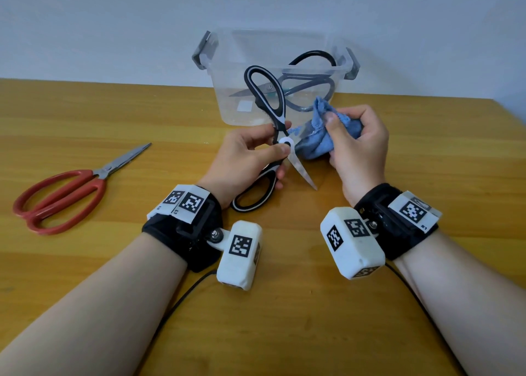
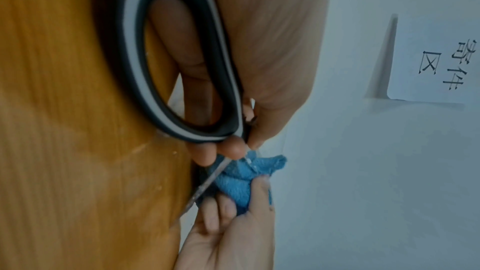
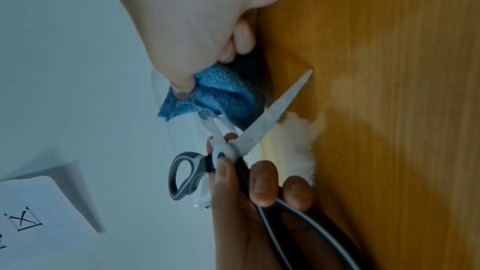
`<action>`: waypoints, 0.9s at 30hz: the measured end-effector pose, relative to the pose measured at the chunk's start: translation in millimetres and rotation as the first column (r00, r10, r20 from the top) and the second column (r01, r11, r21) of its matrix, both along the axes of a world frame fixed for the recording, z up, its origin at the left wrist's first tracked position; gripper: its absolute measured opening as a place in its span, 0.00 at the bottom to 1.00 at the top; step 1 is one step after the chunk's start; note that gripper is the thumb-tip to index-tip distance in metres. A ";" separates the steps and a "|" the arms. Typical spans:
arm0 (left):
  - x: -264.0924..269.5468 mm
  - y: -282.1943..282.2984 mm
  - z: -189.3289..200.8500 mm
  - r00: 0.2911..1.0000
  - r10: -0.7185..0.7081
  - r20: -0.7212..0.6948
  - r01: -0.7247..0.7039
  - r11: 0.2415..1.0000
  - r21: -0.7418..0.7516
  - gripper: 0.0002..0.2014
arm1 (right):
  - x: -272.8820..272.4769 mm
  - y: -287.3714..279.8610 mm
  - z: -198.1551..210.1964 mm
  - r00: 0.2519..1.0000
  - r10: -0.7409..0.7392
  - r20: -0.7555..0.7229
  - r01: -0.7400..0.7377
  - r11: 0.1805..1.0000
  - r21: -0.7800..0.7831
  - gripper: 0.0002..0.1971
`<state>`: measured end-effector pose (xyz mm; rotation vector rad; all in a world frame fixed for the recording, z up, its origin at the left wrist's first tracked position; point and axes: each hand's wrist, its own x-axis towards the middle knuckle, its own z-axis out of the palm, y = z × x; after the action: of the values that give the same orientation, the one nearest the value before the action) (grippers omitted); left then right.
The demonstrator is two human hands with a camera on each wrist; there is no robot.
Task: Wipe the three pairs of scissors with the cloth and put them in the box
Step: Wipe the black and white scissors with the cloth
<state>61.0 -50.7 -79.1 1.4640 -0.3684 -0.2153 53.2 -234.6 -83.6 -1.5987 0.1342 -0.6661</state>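
My left hand grips the black-and-white scissors at the pivot and lower handle, blades spread wide apart. One blade points down toward me; the other goes into the blue cloth. My right hand holds the bunched cloth around that blade, thumb on top. In the right wrist view the cloth wraps one blade of the scissors. In the left wrist view the handle loop fills the frame above the cloth. The red scissors lie at the left. The black scissors lie in the clear box.
The clear plastic box with grey latches stands at the table's back edge by the white wall. A wooden table stretches under my arms. A black cable runs from the left wrist camera across the table.
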 end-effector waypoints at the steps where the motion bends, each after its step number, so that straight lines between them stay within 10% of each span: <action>1: 1.2 0.7 -0.9 1.000 0.015 -0.001 -0.015 1.000 -0.001 0.15 | -1.7 1.8 1.9 0.999 0.052 -0.003 -0.052 0.998 0.020 0.03; 14: 1.6 3.2 -0.5 0.998 -0.029 0.059 0.027 0.999 0.034 0.04 | -5.9 5.8 -0.3 0.957 0.285 -0.049 -0.287 0.913 -0.291 0.08; 24: 0.2 1.5 0.5 1.000 0.023 0.019 -0.024 0.999 0.022 0.15 | -0.5 -1.3 0.9 0.997 0.074 0.014 -0.075 0.997 0.031 0.04; 27: 1.6 2.7 -0.5 0.999 0.027 0.039 -0.029 0.999 0.042 0.13 | -6.7 4.9 1.0 0.968 0.250 -0.033 -0.252 0.949 -0.189 0.09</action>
<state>62.6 -47.9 -79.6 1.5157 -0.3765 -0.1732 46.5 -229.7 -82.5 -1.7673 -0.1302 -0.4840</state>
